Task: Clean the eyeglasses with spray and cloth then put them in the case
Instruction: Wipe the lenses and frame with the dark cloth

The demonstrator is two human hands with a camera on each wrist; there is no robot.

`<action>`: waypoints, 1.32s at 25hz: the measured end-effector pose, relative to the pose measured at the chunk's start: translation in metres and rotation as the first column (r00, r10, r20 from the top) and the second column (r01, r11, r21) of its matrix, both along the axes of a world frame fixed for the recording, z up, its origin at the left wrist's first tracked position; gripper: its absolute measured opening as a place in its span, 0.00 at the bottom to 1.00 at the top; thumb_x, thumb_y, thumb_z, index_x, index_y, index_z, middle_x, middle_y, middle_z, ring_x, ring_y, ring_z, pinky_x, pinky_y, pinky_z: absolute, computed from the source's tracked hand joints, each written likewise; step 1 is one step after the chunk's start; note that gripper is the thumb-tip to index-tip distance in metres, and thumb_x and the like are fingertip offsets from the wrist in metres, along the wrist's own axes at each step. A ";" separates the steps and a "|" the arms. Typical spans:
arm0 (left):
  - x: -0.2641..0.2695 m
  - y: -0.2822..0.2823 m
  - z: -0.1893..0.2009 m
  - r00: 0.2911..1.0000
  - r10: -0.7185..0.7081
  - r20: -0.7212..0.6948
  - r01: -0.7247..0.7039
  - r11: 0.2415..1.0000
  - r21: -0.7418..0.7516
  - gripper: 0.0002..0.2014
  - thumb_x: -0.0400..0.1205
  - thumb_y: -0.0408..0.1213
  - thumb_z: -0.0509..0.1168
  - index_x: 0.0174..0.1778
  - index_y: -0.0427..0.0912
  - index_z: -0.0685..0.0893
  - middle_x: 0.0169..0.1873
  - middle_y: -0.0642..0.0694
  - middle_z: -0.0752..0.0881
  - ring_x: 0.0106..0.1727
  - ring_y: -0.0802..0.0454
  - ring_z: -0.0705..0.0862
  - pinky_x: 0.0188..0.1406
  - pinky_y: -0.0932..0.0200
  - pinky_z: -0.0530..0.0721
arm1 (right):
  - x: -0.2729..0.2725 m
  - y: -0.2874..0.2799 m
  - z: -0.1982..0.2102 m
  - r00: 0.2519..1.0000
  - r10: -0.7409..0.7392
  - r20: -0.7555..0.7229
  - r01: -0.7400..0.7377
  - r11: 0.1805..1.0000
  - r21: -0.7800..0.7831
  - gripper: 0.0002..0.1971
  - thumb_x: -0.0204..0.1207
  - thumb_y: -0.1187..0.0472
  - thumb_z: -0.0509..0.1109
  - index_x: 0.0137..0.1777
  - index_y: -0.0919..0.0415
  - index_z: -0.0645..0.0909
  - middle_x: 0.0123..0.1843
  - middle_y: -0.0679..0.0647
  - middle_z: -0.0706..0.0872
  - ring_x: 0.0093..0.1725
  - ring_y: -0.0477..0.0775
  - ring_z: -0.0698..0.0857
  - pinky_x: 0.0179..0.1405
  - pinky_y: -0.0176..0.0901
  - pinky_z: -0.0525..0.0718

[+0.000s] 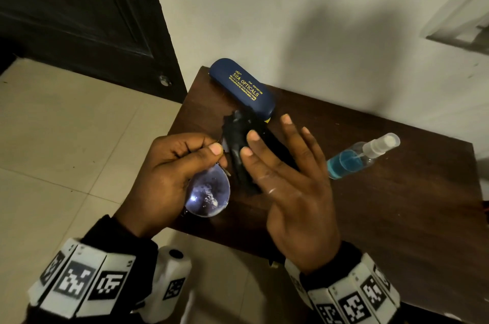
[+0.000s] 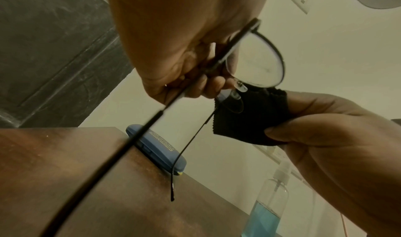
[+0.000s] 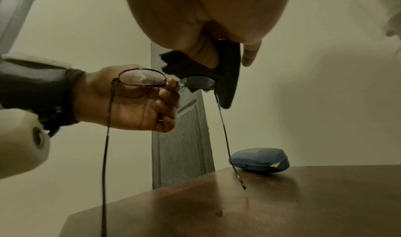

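My left hand (image 1: 182,162) pinches the thin dark-framed eyeglasses (image 1: 207,194) near the bridge, above the table's left edge. One wet, droplet-streaked lens (image 3: 142,79) faces up; the temples hang open downward (image 2: 139,137). My right hand (image 1: 280,170) holds a black cloth (image 1: 240,143) between thumb and fingers, folded around the other lens (image 3: 199,82); its outer fingers stay straight. The closed blue case (image 1: 242,88) with gold lettering lies at the table's back left. A clear spray bottle (image 1: 362,156) of blue liquid lies on its side to the right.
The dark wooden table (image 1: 383,212) stands against a pale wall. A black door (image 1: 79,13) and a tiled floor (image 1: 66,138) are to the left. The table's left edge is just under my hands.
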State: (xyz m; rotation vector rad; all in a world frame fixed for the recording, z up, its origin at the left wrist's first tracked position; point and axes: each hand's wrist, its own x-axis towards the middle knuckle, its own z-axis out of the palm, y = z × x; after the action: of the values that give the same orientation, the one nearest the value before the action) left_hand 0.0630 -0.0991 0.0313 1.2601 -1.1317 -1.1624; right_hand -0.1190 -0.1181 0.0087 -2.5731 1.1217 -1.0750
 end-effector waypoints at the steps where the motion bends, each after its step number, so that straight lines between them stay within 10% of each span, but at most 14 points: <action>1: 0.001 0.000 0.001 1.000 0.005 -0.001 -0.005 1.000 0.004 0.13 0.77 0.30 0.61 0.27 0.35 0.83 0.22 0.43 0.81 0.26 0.52 0.79 0.31 0.65 0.79 | 0.001 0.001 0.000 1.000 0.003 -0.013 -0.004 1.000 -0.006 0.22 0.83 0.66 0.47 0.66 0.60 0.81 0.70 0.54 0.81 0.77 0.67 0.68 0.70 0.74 0.67; 10: -0.003 0.003 0.002 0.998 0.059 -0.015 -0.059 0.998 -0.004 0.12 0.76 0.38 0.66 0.30 0.35 0.86 0.26 0.35 0.83 0.30 0.46 0.81 0.34 0.62 0.81 | 0.001 0.000 0.011 0.999 -0.027 0.026 0.026 0.999 0.036 0.26 0.67 0.68 0.57 0.64 0.59 0.83 0.67 0.51 0.83 0.66 0.58 0.79 0.69 0.71 0.68; 18: -0.004 0.000 0.009 0.970 0.206 -0.130 -0.195 0.976 0.093 0.05 0.66 0.43 0.75 0.36 0.51 0.93 0.36 0.47 0.93 0.43 0.52 0.91 0.49 0.61 0.87 | 0.001 -0.002 0.007 0.792 -0.242 0.561 -0.085 0.865 0.494 0.19 0.78 0.65 0.60 0.68 0.64 0.80 0.57 0.54 0.88 0.58 0.53 0.87 0.55 0.61 0.85; 25: 0.000 -0.001 0.004 0.967 0.220 -0.131 -0.202 0.970 0.134 0.16 0.68 0.39 0.76 0.27 0.28 0.82 0.30 0.30 0.79 0.41 0.53 0.88 0.54 0.52 0.80 | 0.001 -0.002 0.014 0.814 -0.251 0.524 0.034 0.921 0.388 0.18 0.79 0.66 0.60 0.69 0.62 0.77 0.56 0.47 0.85 0.57 0.48 0.85 0.56 0.44 0.84; 29: -0.003 -0.001 0.007 0.975 0.214 -0.058 -0.205 0.970 0.128 0.06 0.68 0.38 0.77 0.34 0.39 0.91 0.30 0.31 0.84 0.41 0.42 0.84 0.58 0.41 0.82 | 0.005 0.002 0.018 0.929 -0.138 0.342 0.044 0.962 0.269 0.21 0.75 0.67 0.60 0.68 0.61 0.79 0.56 0.45 0.84 0.54 0.52 0.82 0.53 0.34 0.79; 33: -0.006 0.002 0.011 0.974 0.225 -0.002 -0.223 0.967 0.122 0.12 0.62 0.45 0.74 0.39 0.46 0.93 0.35 0.38 0.91 0.44 0.29 0.87 0.59 0.35 0.84 | 0.006 0.002 0.014 0.989 -0.075 0.129 0.046 0.975 0.215 0.25 0.70 0.66 0.56 0.66 0.60 0.82 0.70 0.51 0.81 0.57 0.56 0.78 0.53 0.50 0.81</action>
State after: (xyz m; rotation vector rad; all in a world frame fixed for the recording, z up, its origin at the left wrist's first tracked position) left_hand 0.0574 -0.0975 0.0427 1.4296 -0.8914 -1.0808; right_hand -0.1131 -0.1158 0.0225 -2.2801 1.2160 -1.0633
